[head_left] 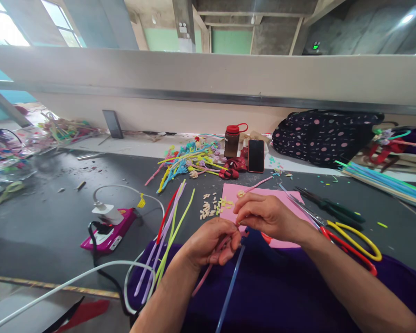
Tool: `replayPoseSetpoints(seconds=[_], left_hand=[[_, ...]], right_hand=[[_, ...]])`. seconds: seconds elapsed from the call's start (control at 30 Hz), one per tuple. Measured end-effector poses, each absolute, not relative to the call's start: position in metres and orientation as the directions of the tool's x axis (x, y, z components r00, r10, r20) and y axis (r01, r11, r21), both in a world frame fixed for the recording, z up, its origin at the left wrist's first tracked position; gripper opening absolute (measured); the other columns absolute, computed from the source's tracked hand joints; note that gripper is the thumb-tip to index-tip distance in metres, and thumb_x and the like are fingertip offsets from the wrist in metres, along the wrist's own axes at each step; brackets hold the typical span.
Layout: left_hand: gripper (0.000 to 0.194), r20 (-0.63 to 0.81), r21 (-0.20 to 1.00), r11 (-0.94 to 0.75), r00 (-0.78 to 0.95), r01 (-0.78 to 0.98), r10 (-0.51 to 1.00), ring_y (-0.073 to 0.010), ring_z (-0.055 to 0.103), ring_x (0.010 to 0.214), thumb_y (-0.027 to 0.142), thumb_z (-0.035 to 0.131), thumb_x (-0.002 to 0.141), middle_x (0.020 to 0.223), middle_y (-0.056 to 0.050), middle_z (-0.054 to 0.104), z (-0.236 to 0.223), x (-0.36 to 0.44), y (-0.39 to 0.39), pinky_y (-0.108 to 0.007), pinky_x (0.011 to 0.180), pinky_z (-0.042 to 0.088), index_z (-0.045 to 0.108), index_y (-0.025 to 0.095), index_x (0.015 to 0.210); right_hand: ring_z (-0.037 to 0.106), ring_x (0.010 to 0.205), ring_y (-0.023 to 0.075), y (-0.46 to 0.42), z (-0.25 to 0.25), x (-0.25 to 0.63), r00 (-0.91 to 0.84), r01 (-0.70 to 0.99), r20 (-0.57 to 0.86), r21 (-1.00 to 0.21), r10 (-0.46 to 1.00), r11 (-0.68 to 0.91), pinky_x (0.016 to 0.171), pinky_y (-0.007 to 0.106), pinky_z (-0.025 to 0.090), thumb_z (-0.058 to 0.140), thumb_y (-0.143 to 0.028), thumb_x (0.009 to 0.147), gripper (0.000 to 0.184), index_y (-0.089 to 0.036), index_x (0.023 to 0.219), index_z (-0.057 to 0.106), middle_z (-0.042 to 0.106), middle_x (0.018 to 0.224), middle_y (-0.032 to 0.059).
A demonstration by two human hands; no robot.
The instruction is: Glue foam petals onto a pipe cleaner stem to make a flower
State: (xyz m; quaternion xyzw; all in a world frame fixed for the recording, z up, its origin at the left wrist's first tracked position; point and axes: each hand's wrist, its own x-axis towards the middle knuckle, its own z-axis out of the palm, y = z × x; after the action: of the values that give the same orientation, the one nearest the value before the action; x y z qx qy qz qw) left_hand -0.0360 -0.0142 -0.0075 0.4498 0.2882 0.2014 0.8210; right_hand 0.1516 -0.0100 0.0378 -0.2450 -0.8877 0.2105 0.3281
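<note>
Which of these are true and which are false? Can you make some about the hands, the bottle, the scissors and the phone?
1. Both hands, the left hand and the right hand, pinch a thin pink strand. True.
2. The brown bottle has a blue cap. False: its cap is red.
3. Scissors with yellow and red handles lie right of the hands. True.
4. The phone lies on the pink sheet. False: it stands farther back, beside the bottle.

Scissors [346, 236] right, charger [106, 226] left
</note>
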Motion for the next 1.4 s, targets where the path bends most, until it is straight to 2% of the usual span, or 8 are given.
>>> replayPoseSetpoints(seconds=[0.43,0.53,0.7,0.87,1.03,1.13,1.23,1.4], left_hand=[[0.035,-0.272,0.852,0.516,0.769,-0.087,0.579,-0.0065,0.031,0.018,0.028,0.041,0.076,0.030,-0.003,0.049,-0.008,-0.038,-0.013,-0.016,0.022,0.012,0.058,0.009,0.052],[0.037,-0.215,0.833,0.529,0.785,-0.164,0.581,-0.0072,0.031,0.018,0.027,0.039,0.078,0.031,-0.005,0.050,-0.009,-0.039,-0.013,-0.016,0.021,0.013,0.059,0.008,0.054],[0.037,-0.025,0.729,0.579,0.831,-0.366,0.556,-0.0100,0.037,0.019,0.027,0.039,0.078,0.033,-0.007,0.052,-0.013,-0.044,-0.012,-0.016,0.021,0.017,0.059,0.008,0.055],[0.035,0.048,0.649,0.643,0.865,-0.406,0.499,-0.0133,0.045,0.022,0.026,0.037,0.079,0.041,-0.011,0.059,-0.014,-0.045,-0.014,-0.016,0.020,0.021,0.059,0.008,0.058],[0.036,0.118,0.614,0.556,0.762,-0.560,0.637,-0.0149,0.052,0.028,0.026,0.032,0.082,0.046,-0.011,0.061,-0.011,-0.046,-0.015,-0.016,0.022,0.026,0.056,0.011,0.061],[0.036,0.146,0.605,0.516,0.722,-0.606,0.677,-0.0136,0.050,0.027,0.026,0.029,0.084,0.044,-0.008,0.060,-0.010,-0.047,-0.014,-0.016,0.023,0.023,0.053,0.012,0.060],[0.036,0.148,0.630,0.527,0.754,-0.570,0.640,-0.0130,0.047,0.025,0.027,0.030,0.083,0.043,-0.008,0.060,-0.013,-0.045,-0.015,-0.016,0.022,0.021,0.053,0.012,0.061],[0.035,0.031,0.691,0.481,0.686,-0.540,0.727,-0.0113,0.048,0.029,0.032,0.035,0.083,0.047,-0.007,0.060,-0.008,-0.039,-0.016,-0.016,0.025,0.024,0.053,0.012,0.060]], right_hand=[[0.059,0.094,0.0156,-0.011,0.042,0.155,-0.681,0.243,0.477,-0.569,0.556,0.786,0.086,0.031,0.047,0.052,-0.018,0.085,0.019,-0.018,0.099,0.065,0.065,0.095,0.0066],[0.060,0.089,0.0152,-0.013,0.045,0.155,-0.564,0.240,0.493,-0.669,0.662,0.703,0.075,0.028,0.051,0.049,-0.021,0.087,0.024,-0.019,0.106,0.063,0.062,0.102,0.0072],[0.056,0.055,0.0062,-0.014,0.038,0.150,-0.402,0.152,0.395,-0.861,0.826,0.486,0.051,0.020,0.050,0.051,-0.026,0.085,0.020,-0.020,0.098,0.064,0.060,0.092,0.0033],[0.055,0.055,0.0069,-0.016,0.028,0.137,-0.472,0.153,0.204,-0.939,0.858,0.308,0.049,0.019,0.047,0.061,-0.025,0.077,0.024,-0.019,0.100,0.063,0.062,0.089,0.0022],[0.054,0.048,0.0072,-0.017,0.015,0.126,-0.474,0.159,0.055,-0.976,0.879,0.147,0.046,0.018,0.042,0.062,-0.029,0.076,0.016,-0.015,0.084,0.062,0.058,0.065,-0.0027],[0.051,0.044,0.0068,-0.017,0.012,0.123,-0.403,0.137,0.062,-0.982,0.913,0.127,0.044,0.018,0.039,0.059,-0.031,0.078,0.016,-0.015,0.075,0.059,0.051,0.055,-0.0054],[0.051,0.047,0.0065,-0.018,0.016,0.122,-0.394,0.074,0.108,-0.986,0.913,0.149,0.046,0.018,0.041,0.060,-0.032,0.077,0.017,-0.016,0.082,0.060,0.054,0.063,-0.0040],[0.052,0.049,0.0067,-0.018,0.019,0.120,-0.404,0.069,0.059,-0.993,0.913,0.095,0.046,0.018,0.039,0.061,-0.032,0.076,0.019,-0.015,0.084,0.059,0.056,0.064,-0.0033]])
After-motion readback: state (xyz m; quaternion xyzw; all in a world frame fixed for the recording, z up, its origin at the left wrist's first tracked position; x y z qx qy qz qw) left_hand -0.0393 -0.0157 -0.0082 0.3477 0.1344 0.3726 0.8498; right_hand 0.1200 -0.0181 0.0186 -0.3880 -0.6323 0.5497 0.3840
